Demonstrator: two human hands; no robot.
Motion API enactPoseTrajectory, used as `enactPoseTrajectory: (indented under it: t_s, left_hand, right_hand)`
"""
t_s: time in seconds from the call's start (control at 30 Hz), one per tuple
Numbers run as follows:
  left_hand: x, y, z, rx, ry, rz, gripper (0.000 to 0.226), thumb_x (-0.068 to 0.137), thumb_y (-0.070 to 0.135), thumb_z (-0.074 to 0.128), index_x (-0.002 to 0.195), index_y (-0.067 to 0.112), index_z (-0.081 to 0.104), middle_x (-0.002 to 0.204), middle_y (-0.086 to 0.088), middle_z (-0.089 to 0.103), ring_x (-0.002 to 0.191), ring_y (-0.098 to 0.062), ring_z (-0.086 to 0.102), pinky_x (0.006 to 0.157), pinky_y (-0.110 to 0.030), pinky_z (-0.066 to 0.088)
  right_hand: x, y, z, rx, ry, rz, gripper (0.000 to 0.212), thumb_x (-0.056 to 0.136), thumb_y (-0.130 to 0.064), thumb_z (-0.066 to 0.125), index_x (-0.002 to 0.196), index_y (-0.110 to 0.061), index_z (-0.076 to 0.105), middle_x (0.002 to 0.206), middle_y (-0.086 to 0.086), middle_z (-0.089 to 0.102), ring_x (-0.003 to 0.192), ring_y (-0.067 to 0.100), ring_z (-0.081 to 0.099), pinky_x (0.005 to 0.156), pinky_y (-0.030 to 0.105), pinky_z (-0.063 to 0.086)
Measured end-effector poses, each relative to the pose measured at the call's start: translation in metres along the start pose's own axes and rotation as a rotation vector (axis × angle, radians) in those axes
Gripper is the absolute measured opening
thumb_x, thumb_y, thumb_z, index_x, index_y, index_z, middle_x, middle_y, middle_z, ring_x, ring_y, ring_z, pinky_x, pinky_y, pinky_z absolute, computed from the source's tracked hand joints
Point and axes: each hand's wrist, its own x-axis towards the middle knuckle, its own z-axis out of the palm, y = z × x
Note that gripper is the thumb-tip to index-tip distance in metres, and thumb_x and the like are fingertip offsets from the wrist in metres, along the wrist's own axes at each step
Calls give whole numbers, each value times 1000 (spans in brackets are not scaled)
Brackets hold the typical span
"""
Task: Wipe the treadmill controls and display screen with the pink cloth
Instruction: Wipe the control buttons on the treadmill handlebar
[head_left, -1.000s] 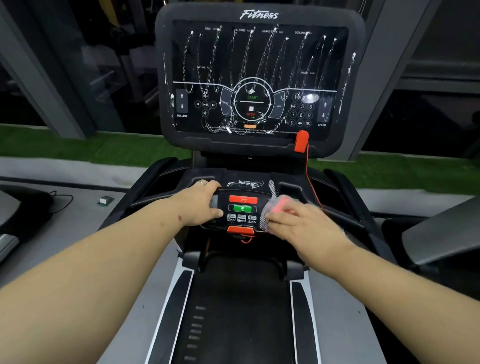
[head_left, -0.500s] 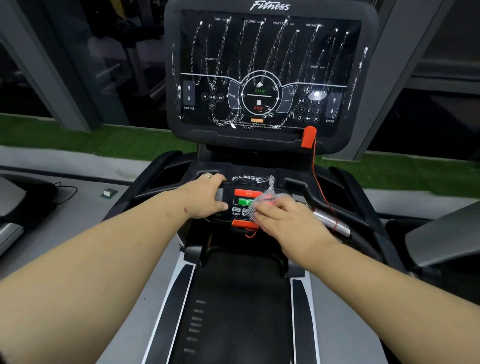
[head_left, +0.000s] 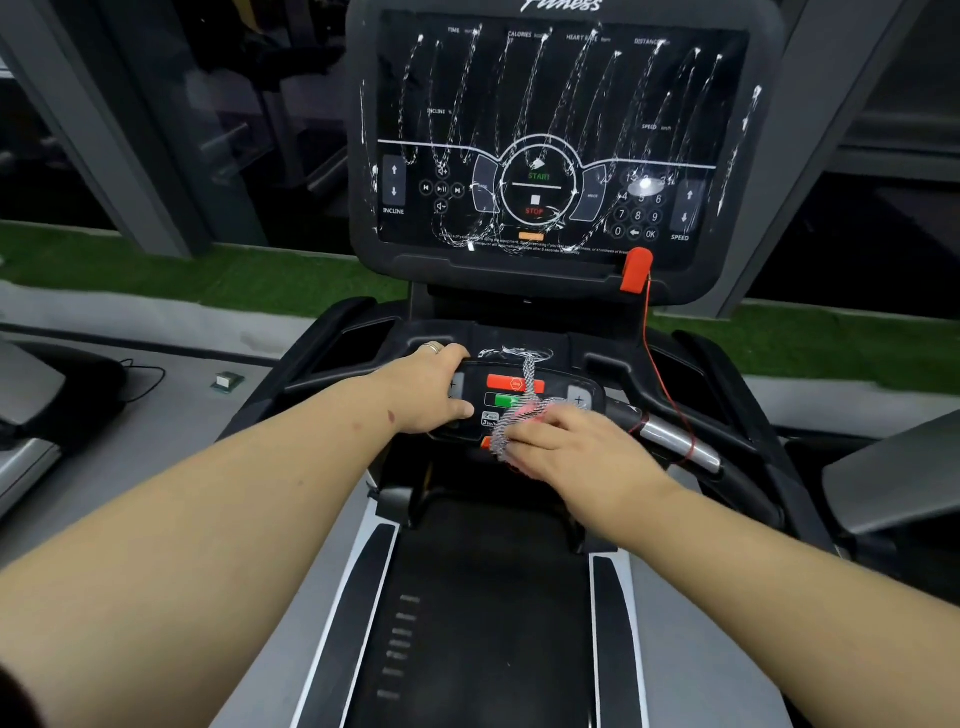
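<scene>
The pink cloth (head_left: 511, 423) has been dragged leftward across the control pad (head_left: 524, 400), pressed under the right hand (head_left: 566, 447)'s seemingly flat fingers. The pad's left edge stays gripped by the left hand (head_left: 434, 387). Above it, the display screen (head_left: 561, 140) remains streaked.

The screen (head_left: 561, 135) is glossy glass streaked with white foam, the cloth (head_left: 511, 426) a coarse knit mesh, the panel (head_left: 558, 387) smooth black plastic, the handlebar (head_left: 675, 436) shiny metal, the belt (head_left: 493, 623) matt rubber.
</scene>
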Motion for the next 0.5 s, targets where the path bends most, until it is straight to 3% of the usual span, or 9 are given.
enactPoseTrajectory:
  t_s: [0.07,0.17,0.3,0.4,0.5]
  left_hand:
    - [1,-1,0,-6,-7,1,74,92,44,71,153,26,32,151,-2,39,122,-28,57,102,-45,50]
    - [2,-2,0,-6,-4,4,76,92,45,71,154,26,31,151,-3,38,123,-29,57,102,-44,49]
    - [2,-2,1,9,2,11,78,92,46,71,155,25,30,153,-6,37,127,-30,54,104,-43,47]
    - [0,0,0,-3,-1,13,77,93,44,70,156,23,30,154,-6,36,128,-30,54,104,-42,47]
    - [0,0,-2,-4,5,17,79,93,43,71,157,21,29,157,-7,34,130,-32,52,106,-40,46]
  right_hand:
    - [-8,13,-6,-15,45,-6,38,87,-11,71,123,-24,71,130,-10,64,103,24,57,86,40,55]
    - [1,17,-4,-81,114,59,44,87,-11,72,129,-22,69,134,-7,63,99,24,56,89,33,53]
    - [12,-6,8,-52,37,21,51,86,-12,63,136,-26,63,142,-10,57,108,25,54,92,35,50]
    - [1,9,2,-18,3,-28,37,93,-20,59,128,-28,68,135,-10,62,108,26,57,92,37,52]
    - [3,28,0,-87,58,67,40,88,-12,71,125,-25,69,131,-7,63,100,26,57,92,38,52]
